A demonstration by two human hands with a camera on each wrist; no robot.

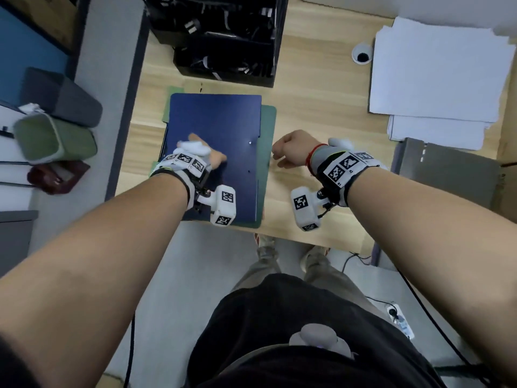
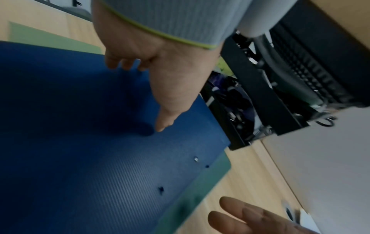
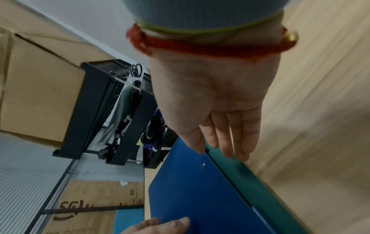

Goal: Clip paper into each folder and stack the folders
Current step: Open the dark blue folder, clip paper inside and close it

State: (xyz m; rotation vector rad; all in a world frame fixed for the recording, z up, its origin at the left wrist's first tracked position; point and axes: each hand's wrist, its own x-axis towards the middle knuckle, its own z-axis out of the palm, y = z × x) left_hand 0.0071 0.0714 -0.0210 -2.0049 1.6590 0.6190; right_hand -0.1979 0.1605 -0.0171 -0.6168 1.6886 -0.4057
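A closed dark blue folder [image 1: 223, 121] lies on a green folder [image 1: 268, 130] near the desk's front left edge. A paler green sheet [image 1: 175, 90] peeks out beneath both at the far corner. My left hand [image 1: 215, 159] rests on the blue folder's cover [image 2: 80, 126] with its fingers [image 2: 124, 63] stretched down onto it. My right hand [image 1: 288, 152] hovers over the bare desk just right of the green folder's edge [image 3: 250, 182], fingers [image 3: 240, 139] straight and holding nothing. A stack of white paper [image 1: 436, 71] lies at the far right.
A black organiser [image 1: 223, 37] full of cables stands right behind the folders. A grey folder [image 1: 447, 175] lies at the right, partly under the paper. A round cable hole [image 1: 362, 53] sits left of the paper. Bins [image 1: 56, 135] stand on the floor to the left.
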